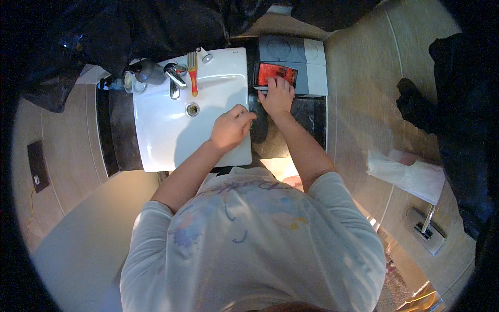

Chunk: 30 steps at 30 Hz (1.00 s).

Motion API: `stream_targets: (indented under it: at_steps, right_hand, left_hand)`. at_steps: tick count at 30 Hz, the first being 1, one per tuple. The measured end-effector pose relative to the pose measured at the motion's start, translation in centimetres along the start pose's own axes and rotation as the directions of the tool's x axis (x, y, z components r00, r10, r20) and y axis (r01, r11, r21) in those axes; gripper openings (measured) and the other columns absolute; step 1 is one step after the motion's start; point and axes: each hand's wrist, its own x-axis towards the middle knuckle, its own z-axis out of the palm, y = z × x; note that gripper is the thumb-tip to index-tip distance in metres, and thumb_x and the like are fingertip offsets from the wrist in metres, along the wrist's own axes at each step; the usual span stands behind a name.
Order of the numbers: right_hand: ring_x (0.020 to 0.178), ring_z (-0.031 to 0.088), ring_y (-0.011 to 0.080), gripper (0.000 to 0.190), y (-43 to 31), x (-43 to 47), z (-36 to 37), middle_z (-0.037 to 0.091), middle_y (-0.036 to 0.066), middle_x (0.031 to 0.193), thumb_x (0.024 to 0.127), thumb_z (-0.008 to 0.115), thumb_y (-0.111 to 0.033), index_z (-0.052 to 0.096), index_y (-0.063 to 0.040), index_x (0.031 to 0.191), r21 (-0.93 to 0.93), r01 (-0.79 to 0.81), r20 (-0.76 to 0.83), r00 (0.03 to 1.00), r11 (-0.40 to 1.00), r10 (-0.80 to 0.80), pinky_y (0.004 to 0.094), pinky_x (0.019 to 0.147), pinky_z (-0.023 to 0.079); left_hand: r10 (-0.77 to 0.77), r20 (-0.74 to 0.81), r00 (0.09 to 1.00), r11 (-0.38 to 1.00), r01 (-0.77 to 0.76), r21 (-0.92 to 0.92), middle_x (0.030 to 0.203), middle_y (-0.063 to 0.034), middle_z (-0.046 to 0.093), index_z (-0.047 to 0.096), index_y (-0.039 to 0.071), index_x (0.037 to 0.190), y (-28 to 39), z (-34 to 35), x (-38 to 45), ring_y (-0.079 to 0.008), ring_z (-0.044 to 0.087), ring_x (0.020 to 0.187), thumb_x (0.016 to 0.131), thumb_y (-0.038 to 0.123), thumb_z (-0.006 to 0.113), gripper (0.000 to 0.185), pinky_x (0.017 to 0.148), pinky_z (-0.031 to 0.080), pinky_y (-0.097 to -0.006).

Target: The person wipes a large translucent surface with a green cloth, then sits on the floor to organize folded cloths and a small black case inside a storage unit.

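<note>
My left hand [233, 128] is over the right rim of a white washbasin [163, 134], fingers curled inward. A small green bit shows beside those fingers; whether they pinch anything is hidden. Further right, my right hand [277, 99] reaches forward over the dark counter [302, 113]. Its fingertips touch the front part of a red-faced dark box [269, 71], with the thumb apart at the near left corner. The hand covers part of this box, so a grip cannot be made out. Behind and beside it stands a larger grey-and-white box [286, 48].
On the basin's back ledge are a chrome faucet [176, 78], a brush with a red-and-yellow handle [193, 80] and a drain stopper [206, 56]. A grey bottle [151, 72] and a glass [138, 84] stand left of the faucet. White tissue [409, 177] hangs from the right wall.
</note>
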Motion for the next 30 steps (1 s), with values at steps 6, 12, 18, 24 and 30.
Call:
stream_targets:
  at_steps: [6, 12, 18, 24, 30]
  right_hand:
    - [0.114, 0.051, 0.0297, 0.048, -1.5, 1.2, -1.0, 0.056, 0.008, 0.114, 0.070, 0.077, -0.035, 0.058, -0.016, 0.110, -0.122, -0.079, 0.049, 0.995, 0.989, 0.086, 0.0492, 0.088, 0.041]
    - [0.117, 0.050, 0.0295, 0.046, -1.7, 1.5, -0.3, 0.056, 0.006, 0.116, 0.070, 0.077, -0.031, 0.059, -0.015, 0.109, -0.077, -0.145, 0.034, 0.988, 0.986, 0.148, 0.0499, 0.092, 0.039]
    - [0.114, 0.053, 0.0294, 0.034, 0.4, 0.2, 0.0, 0.061, 0.007, 0.113, 0.076, 0.072, -0.021, 0.060, -0.014, 0.108, 0.042, 0.051, -0.108, 0.993, 0.998, -0.047, 0.0510, 0.097, 0.037]
    - [0.105, 0.060, 0.0303, 0.028, -1.1, -1.7, -6.3, 0.066, 0.010, 0.103, 0.080, 0.070, -0.017, 0.062, -0.011, 0.106, 0.221, 0.100, -0.020, 0.995, 0.970, -0.098, 0.0498, 0.096, 0.039]
    - [0.084, 0.065, 0.0355, 0.027, -2.6, -3.3, -11.8, 0.068, 0.015, 0.095, 0.084, 0.067, -0.012, 0.061, -0.003, 0.109, 0.721, -0.246, 0.311, 0.950, 0.647, 0.015, 0.0398, 0.074, 0.051]
  left_hand:
    - [0.005, -0.002, 1.000, 1.000, -0.005, -0.006, 0.092, -0.0073, 0.061, 0.069, 0.011, 0.095, -1.1, 0.6, 1.0, -0.0300, 0.065, 0.079, 0.084, 0.009, 0.067, 0.012, 0.068, 0.055, -0.0402]
    - [0.022, 0.029, 0.999, 1.000, -0.022, -0.007, 0.094, -0.0064, 0.061, 0.070, 0.013, 0.096, -1.5, 0.9, 1.9, -0.0298, 0.065, 0.079, 0.085, 0.011, 0.067, 0.012, 0.069, 0.055, -0.0396]
    - [-0.028, 0.024, 0.999, 0.999, 0.028, -0.015, 0.103, -0.0091, 0.060, 0.064, 0.015, 0.112, -2.1, 0.0, 2.1, -0.0322, 0.065, 0.087, 0.084, 0.012, 0.068, 0.029, 0.074, 0.055, -0.0409]
    - [-0.113, -0.045, 0.993, 0.994, 0.113, -0.017, 0.128, -0.0146, 0.051, 0.046, 0.014, 0.138, -0.8, -2.2, 2.9, -0.0368, 0.060, 0.107, 0.078, 0.019, 0.077, 0.068, 0.084, 0.054, -0.0440]
    - [-0.130, -0.001, 0.992, 0.991, 0.130, 0.014, 0.142, -0.0146, 0.044, 0.037, 0.012, 0.146, 1.6, -6.3, 1.9, -0.0376, 0.055, 0.120, 0.073, 0.027, 0.083, 0.087, 0.095, 0.051, -0.0446]
